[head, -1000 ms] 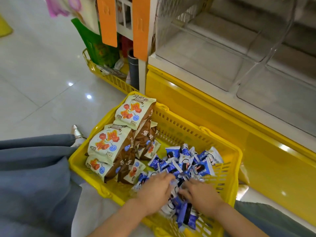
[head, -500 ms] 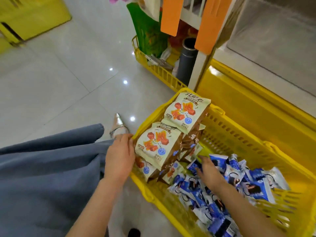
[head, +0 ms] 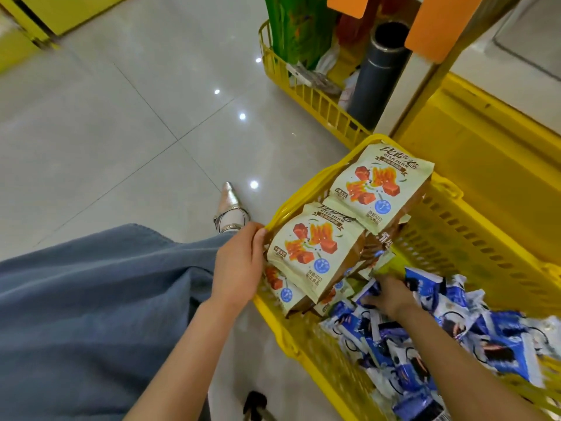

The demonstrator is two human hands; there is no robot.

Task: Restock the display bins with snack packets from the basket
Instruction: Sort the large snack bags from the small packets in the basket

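Basket (head: 455, 238), yellow, floor-standing: cream snack packets (head: 312, 250) stacked at one end, blue packets (head: 485, 338) heaped beside; left hand (head: 239, 265), fingers together and near straight, flanks the stack, seemingly to bracket it with right hand (head: 391, 296), whose fingers are buried, grip untellable.

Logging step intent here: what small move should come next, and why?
Probably close both hands on the cream packet stack and lift it: the left hand touches its outer side at the basket rim, the right hand reaches its inner side among blue packets.
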